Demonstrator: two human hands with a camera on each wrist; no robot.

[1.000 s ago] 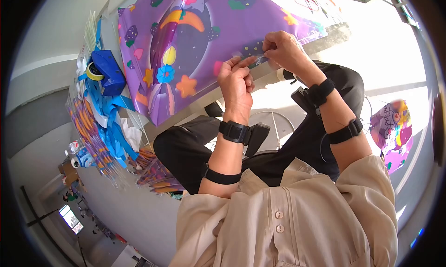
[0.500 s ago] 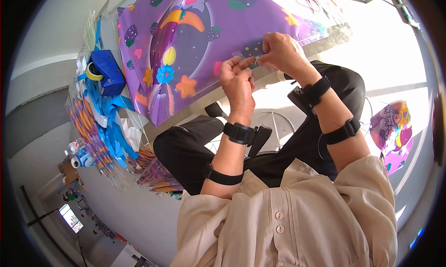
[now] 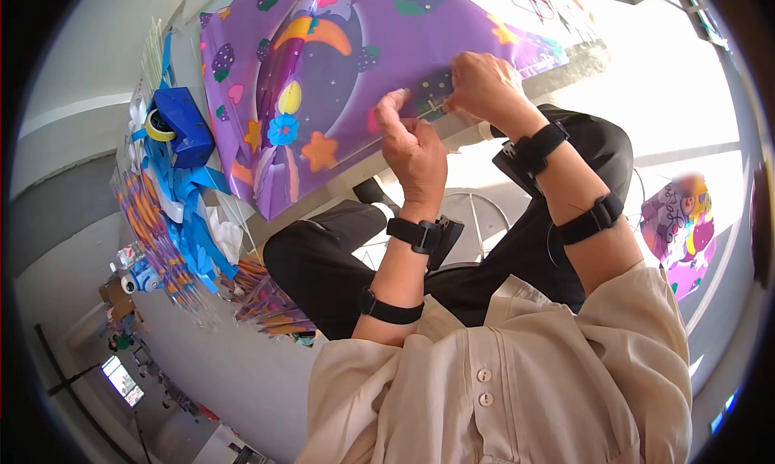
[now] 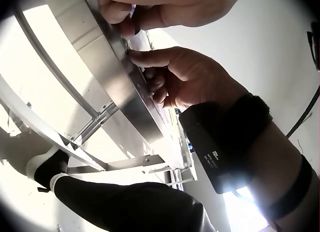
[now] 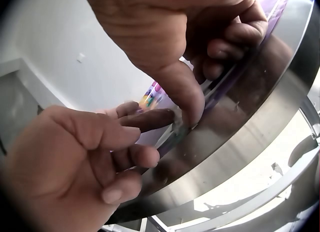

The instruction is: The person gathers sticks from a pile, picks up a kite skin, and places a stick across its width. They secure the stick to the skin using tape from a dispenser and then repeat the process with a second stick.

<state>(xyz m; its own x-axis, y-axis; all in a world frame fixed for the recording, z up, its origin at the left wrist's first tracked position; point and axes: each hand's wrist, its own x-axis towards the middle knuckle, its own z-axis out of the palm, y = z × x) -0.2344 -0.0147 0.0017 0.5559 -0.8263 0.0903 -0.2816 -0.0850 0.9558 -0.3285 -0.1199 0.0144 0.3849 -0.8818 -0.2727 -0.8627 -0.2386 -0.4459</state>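
A purple kite-shaped plastic sheet (image 3: 363,84), printed with stars and strawberries, lies over a metal-edged table (image 5: 235,127). At its near edge my right hand (image 3: 487,84) has curled fingers, the thumb low against the edge. Its fingertips pinch a small clear strip (image 3: 436,106), partly hidden by the thumb in the right wrist view. My left hand (image 3: 414,153) is just to the left at the same edge, index finger stretched forward over the sheet. In the right wrist view the other fingers of that left hand (image 5: 75,157) bend loosely and hold nothing.
To the left stand a blue tape dispenser (image 3: 184,129) with a yellowish roll, crumpled blue ribbon (image 3: 198,230) and bundles of thin rods with printed film (image 3: 161,238). A smaller printed purple sheet (image 3: 682,230) is at the right. A metal table frame (image 4: 95,112) stands below.
My left hand has drawn slightly away from the right one, its index finger lifting and straightening. My right hand shifted a little left along the edge. The sheet moved slightly left in view.
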